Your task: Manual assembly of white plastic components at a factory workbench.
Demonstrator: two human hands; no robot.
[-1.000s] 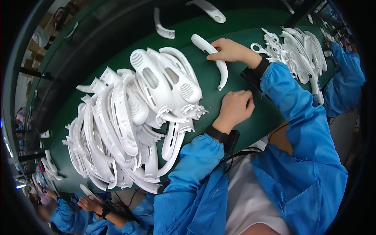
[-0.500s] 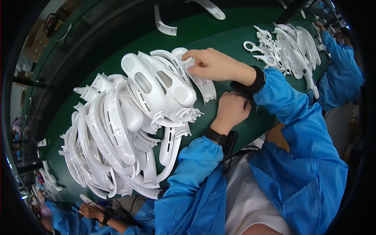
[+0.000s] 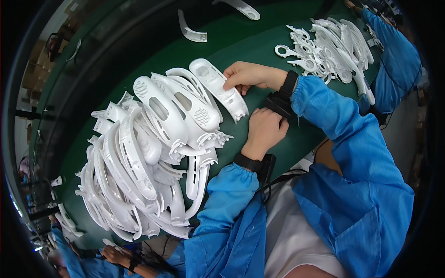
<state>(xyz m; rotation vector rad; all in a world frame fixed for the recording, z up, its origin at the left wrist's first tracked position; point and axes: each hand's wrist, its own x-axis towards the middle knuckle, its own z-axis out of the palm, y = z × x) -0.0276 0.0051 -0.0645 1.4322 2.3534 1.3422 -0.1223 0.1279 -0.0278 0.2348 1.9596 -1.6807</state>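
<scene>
My right hand grips the edge of a white curved plastic shell between thumb and fingers. The shell's inner side faces up, with a perforated patch at its far end. It is tilted beside a big heap of similar white plastic shells to its left. Closer to me, my left hand lies back up over the green table, fingers curled under and out of sight. It appears closed, and what it holds, if anything, is hidden. Black bands with small boxes sit on both my wrists.
On the green table, a second pile of white ring-ended and long curved parts lies at the far right. Two loose curved pieces lie at the far edge, one of them a bent strip. Blue-sleeved people work at the right and lower left.
My right hand has drawn the shell slightly away from the heap and turned its inner side into clearer view. My left hand has hardly moved; the whole view has shifted a little.
</scene>
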